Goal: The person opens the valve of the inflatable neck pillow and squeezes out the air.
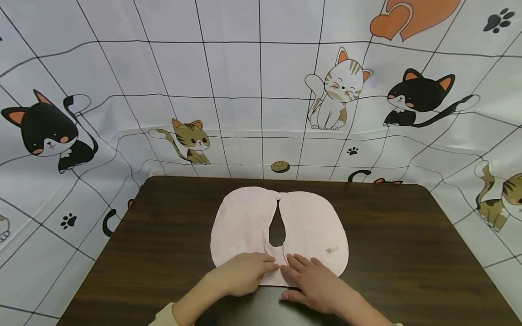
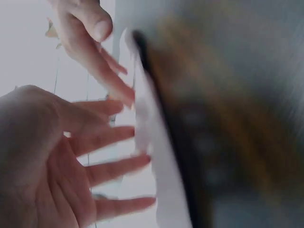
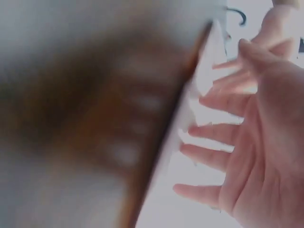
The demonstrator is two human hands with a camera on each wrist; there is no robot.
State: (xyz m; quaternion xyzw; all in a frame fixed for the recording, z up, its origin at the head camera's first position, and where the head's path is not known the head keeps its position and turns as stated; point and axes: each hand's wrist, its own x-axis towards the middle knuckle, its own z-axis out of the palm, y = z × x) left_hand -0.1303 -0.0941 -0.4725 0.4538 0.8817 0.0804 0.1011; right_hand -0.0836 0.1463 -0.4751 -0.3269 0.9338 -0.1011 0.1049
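hands: left hand and right hand flat, fingers straight, pressing cloth's near edge
cloth: pink cloth stretches toward 12 o'clock (both equally near)

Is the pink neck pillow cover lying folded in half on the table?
No, the pink neck pillow cover lies spread flat, both lobes showing.
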